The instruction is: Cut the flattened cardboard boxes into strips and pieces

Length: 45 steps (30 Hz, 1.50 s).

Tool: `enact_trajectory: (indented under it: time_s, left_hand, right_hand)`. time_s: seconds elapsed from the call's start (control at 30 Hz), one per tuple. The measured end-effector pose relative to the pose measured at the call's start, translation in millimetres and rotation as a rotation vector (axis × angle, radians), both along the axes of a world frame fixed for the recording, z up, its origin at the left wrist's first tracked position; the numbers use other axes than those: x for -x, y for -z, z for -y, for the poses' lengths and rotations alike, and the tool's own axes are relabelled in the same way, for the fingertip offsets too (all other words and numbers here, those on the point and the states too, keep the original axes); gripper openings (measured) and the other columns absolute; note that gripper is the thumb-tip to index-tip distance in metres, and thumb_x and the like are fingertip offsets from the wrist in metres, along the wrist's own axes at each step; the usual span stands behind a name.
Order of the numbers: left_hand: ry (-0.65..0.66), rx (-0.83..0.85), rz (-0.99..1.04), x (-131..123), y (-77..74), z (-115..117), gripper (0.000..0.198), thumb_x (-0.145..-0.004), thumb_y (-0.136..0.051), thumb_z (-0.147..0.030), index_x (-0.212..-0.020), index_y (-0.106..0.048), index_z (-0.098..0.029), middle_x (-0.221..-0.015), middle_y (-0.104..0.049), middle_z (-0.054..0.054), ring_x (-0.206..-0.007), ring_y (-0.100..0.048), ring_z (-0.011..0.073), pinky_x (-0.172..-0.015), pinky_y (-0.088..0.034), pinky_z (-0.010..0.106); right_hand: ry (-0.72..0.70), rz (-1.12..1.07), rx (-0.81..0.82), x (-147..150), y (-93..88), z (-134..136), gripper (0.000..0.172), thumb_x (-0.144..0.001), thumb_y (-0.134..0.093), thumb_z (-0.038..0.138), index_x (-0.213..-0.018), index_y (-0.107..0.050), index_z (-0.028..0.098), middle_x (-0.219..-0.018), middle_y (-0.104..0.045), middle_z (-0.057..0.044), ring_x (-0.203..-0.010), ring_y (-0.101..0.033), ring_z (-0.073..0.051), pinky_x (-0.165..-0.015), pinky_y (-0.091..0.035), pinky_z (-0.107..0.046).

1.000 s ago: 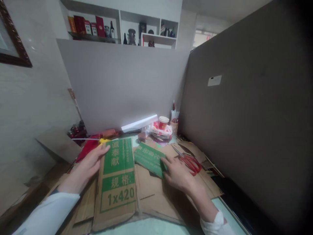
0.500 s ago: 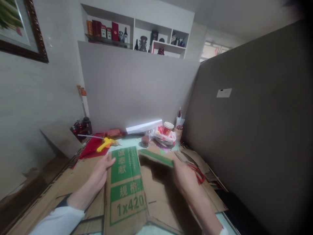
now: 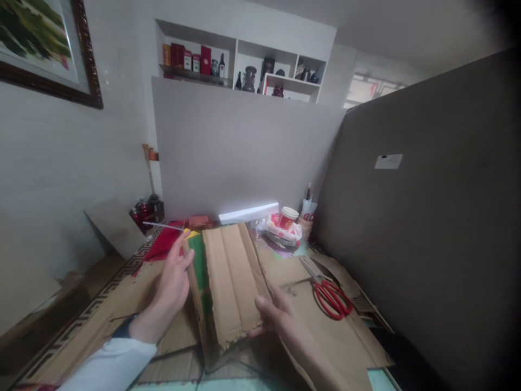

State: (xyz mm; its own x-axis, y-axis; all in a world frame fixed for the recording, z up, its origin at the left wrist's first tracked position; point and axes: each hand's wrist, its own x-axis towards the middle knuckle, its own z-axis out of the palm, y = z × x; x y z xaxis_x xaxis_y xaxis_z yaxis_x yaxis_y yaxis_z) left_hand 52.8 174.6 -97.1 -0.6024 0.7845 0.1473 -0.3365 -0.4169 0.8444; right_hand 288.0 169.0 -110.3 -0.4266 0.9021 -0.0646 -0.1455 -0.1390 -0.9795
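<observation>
My left hand point(image 3: 176, 274) grips the left edge of a cardboard piece with green printing point(image 3: 198, 266), thumb on its front. Over that printed face lies a plain brown cardboard piece point(image 3: 234, 279) with a crease down it and a ragged lower edge. My right hand point(image 3: 279, 315) is closed on the lower right edge of this plain piece, thumb on top. Whether the two pieces are joined cannot be seen. Red-handled scissors point(image 3: 331, 298) lie on cardboard to the right of my right hand. Just behind my left fingertips shows a bit of the yellow glue gun point(image 3: 191, 233).
Flat cardboard sheets point(image 3: 317, 336) cover much of the table. At the back are a paper cup point(image 3: 288, 217) on a plastic bag, a pen holder point(image 3: 306, 224), a white paper strip point(image 3: 248, 213) and a red sheet point(image 3: 163, 248). Grey partitions point(image 3: 244, 152) stand behind and to the right.
My right hand has brought the plain cardboard piece left, over the printed one, covering most of its lettering. The scissors now show fully. The view has shifted slightly left.
</observation>
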Motion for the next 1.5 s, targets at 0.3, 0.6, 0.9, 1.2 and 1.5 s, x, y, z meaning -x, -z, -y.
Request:
enact_trajectory:
  time_s: [0.3,0.6,0.9,1.2,1.5]
  left_hand:
    - [-0.118,-0.051,-0.135,-2,-3.6,2,0.037,-0.074,-0.074,-0.054,-0.096,-0.065,-0.025,-0.103,-0.068,-0.001,-0.105,-0.059,0.0213,-0.090,-0.041,0.028]
    - [-0.118,-0.070,-0.237,2,-2.8,4,0.033,-0.079,-0.072,-0.044,-0.103,-0.070,-0.021,-0.105,-0.071,0.004,-0.102,-0.062,0.0242,-0.090,-0.044,0.031]
    - [-0.188,-0.069,-0.221,-7,-1.3,8,0.023,-0.082,-0.067,-0.039,-0.097,-0.068,-0.021,-0.102,-0.069,0.001,-0.099,-0.061,0.0215,-0.089,-0.044,0.028]
    - [-0.180,-0.007,-0.196,-12,0.6,6,0.026,-0.078,-0.074,-0.040,-0.094,-0.068,-0.021,-0.091,-0.066,-0.001,-0.084,-0.059,0.0161,-0.079,-0.046,0.025]
    - [-0.144,0.090,-0.063,-9,3.7,1,0.019,-0.077,-0.074,-0.028,-0.095,-0.068,-0.024,-0.098,-0.069,-0.003,-0.097,-0.063,0.0161,-0.092,-0.048,0.024]
  right_hand:
    - [-0.189,0.207,-0.082,9,37.7,1,0.053,-0.083,-0.061,0.060,-0.113,-0.050,0.017,-0.070,-0.058,0.005,-0.052,-0.065,-0.015,-0.051,-0.053,-0.026]
    - [0.114,0.715,-0.492,-6,29.3,-4,0.054,-0.090,-0.048,0.061,-0.123,-0.053,0.018,-0.106,-0.070,-0.015,-0.102,-0.066,-0.031,-0.086,-0.052,-0.039]
    - [-0.036,0.656,-0.619,8,12.1,16,0.032,-0.099,-0.042,0.032,-0.125,-0.053,0.016,-0.119,-0.062,-0.014,-0.112,-0.057,-0.027,-0.099,-0.044,-0.042]
    - [-0.120,0.518,-0.548,3,9.1,10,0.039,-0.101,-0.044,0.032,-0.138,-0.047,0.020,-0.134,-0.062,-0.012,-0.124,-0.057,-0.026,-0.104,-0.041,-0.039]
    - [-0.039,0.447,-0.531,8,11.5,14,0.035,-0.100,-0.045,0.032,-0.132,-0.054,0.021,-0.111,-0.070,-0.010,-0.121,-0.059,-0.026,-0.102,-0.044,-0.039]
